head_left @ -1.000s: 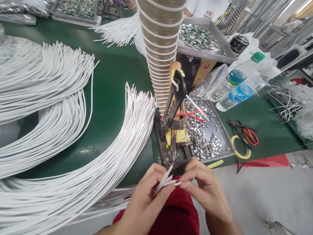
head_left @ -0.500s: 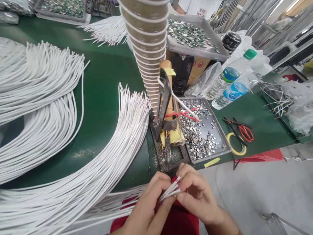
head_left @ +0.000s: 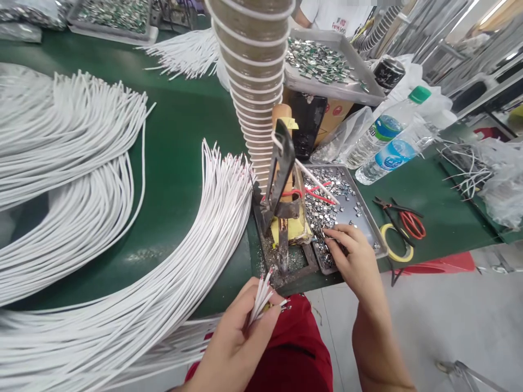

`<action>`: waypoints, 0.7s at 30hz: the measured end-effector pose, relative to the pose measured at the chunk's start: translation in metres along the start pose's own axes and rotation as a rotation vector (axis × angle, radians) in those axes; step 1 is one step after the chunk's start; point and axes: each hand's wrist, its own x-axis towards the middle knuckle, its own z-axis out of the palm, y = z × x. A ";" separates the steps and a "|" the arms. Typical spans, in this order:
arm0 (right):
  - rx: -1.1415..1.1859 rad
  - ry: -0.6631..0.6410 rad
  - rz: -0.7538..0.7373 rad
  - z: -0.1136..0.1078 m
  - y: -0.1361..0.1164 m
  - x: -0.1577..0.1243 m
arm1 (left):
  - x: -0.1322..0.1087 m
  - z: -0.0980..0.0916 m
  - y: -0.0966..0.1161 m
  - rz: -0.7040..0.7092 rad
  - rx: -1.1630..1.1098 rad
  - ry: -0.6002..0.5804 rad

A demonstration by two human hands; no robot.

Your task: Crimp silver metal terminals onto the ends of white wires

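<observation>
My left hand point(head_left: 241, 332) is closed around several white cables point(head_left: 261, 296), whose reddish-tipped ends point up past the thumb. One cable end by the thumb carries a small metal piece point(head_left: 286, 306). Over the near left part of a grey tray point(head_left: 370, 218), my right hand point(head_left: 353, 253) has its thumb and forefinger drawn together among small metal connectors point(head_left: 337, 188). Whatever lies between those fingertips is too small to make out. Left of this tray stands a soldering fixture point(head_left: 281, 190) with a black clip and a wooden handle.
A ribbed hose point(head_left: 253, 71) comes down behind the fixture. Large bundles of white cable point(head_left: 212, 218) cover the green table's left side. Water bottles point(head_left: 394, 155), pliers point(head_left: 408, 220) and yellow tape point(head_left: 388, 247) lie right. Another tray point(head_left: 368, 90) sits on a box behind.
My right hand has left the cable ends and moved up and right to the connector tray. My left hand still grips the cables, their ends now tilted more upward.
</observation>
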 end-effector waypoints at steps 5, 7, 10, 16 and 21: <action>0.011 0.080 0.005 -0.003 -0.008 -0.005 | 0.006 0.000 0.005 -0.030 -0.021 0.016; 0.080 0.115 0.011 -0.008 -0.016 -0.009 | 0.007 0.000 0.007 -0.052 -0.035 0.019; 0.307 0.068 0.003 -0.012 -0.034 -0.021 | 0.009 0.000 0.007 -0.073 -0.067 0.029; 0.649 -0.065 0.015 -0.004 -0.073 -0.044 | 0.010 0.001 0.008 -0.051 -0.082 0.039; 0.611 -0.120 -0.116 -0.001 -0.088 -0.044 | 0.014 0.004 0.017 -0.075 -0.190 0.042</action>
